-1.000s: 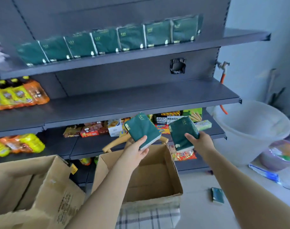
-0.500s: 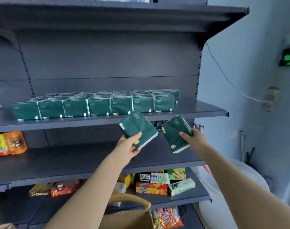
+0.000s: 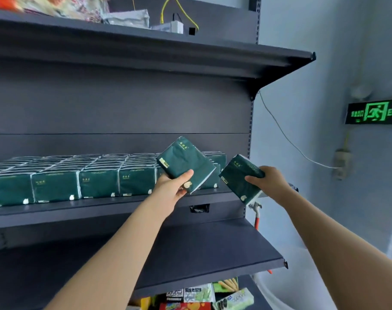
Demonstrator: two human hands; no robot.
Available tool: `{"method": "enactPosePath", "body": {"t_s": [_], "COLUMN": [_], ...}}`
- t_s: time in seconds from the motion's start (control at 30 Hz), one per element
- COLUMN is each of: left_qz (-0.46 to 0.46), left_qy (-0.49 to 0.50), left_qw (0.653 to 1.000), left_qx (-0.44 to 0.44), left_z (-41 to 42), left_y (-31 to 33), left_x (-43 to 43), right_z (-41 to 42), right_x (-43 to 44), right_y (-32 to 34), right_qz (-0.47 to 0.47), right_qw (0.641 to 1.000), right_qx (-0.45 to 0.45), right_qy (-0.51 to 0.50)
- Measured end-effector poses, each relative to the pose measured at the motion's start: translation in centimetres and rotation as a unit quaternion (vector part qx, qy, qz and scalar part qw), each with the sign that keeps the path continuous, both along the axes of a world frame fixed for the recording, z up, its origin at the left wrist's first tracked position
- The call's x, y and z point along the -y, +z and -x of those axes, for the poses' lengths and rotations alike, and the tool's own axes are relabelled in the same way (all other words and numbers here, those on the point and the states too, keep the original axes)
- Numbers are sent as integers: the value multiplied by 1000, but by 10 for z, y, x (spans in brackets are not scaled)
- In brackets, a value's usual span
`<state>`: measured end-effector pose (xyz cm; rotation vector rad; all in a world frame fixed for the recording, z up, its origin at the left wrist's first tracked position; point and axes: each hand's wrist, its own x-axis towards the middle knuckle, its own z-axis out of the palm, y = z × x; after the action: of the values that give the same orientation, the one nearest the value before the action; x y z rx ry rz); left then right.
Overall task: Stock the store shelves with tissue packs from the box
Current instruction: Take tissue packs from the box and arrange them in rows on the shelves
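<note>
Fingers of my left hand curl under a green tissue pack, thumb pressed on its face, holding it tilted just in front of the stocked row of packs on the shelf. My right hand pinches a second pack close beside the first, not touching it, past the row's right end.

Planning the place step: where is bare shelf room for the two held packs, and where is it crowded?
Free: the lower shelf, bare beneath the tissue shelf; a small gap between the stocked packs and the right upright, half hidden by the pack in the right hand. Crowded: stocked packs fill the rest; the top shelf carries bags.
</note>
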<state>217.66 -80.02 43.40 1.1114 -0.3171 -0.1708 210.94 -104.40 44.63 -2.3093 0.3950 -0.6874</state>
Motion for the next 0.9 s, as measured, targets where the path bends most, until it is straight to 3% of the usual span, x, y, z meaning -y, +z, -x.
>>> {"method": "enactPosePath", "body": {"t_s": [0.3, 0.57, 0.9], "left_qz": [30, 56, 28], "left_qy": [67, 130, 169], "left_qw": [997, 990, 985], "left_qx": [26, 1, 12], "left_z": [-64, -134, -171], "left_y": [38, 54, 51], "left_x": [77, 135, 153], "right_z": [-100, -223, -326], "right_x": [90, 152, 158], "right_y": [23, 36, -1], "right_qz": [41, 140, 100], "right_qw": [998, 981, 972], "right_qx": [37, -37, -8], "right_qy": [36, 128, 214]}}
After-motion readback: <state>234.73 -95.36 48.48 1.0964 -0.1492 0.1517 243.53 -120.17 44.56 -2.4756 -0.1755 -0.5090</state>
